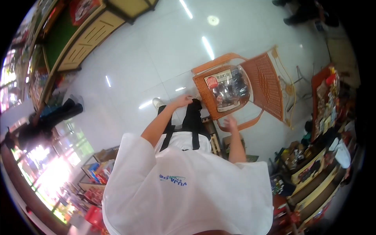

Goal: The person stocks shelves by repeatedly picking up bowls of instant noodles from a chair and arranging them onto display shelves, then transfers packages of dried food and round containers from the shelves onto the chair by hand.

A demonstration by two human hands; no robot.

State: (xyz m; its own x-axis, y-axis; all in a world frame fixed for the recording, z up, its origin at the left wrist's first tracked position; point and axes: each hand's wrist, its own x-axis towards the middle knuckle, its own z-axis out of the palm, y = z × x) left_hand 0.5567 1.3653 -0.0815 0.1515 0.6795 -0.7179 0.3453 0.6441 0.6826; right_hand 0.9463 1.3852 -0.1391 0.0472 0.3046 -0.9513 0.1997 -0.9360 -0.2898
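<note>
My left hand [184,101] hangs over my knee at the black trousers [192,115], its fingers loosely stretched and nothing visible in them. My right hand [231,123], a little blurred, is beside the near armrest of an orange wicker chair [266,84]. Its fingers look apart; whether they touch the armrest I cannot tell. On the chair seat lies a clear plastic package [231,88] with dark contents and a pale label bearing a red mark.
Shelves of goods [319,168] stand at the lower right, and a display rack [98,172] at the lower left. A wooden counter [92,37] runs along the upper left. Other people's legs [58,111] show at the left and dark shoes [299,17] at the top right. The floor [152,51] is glossy tile.
</note>
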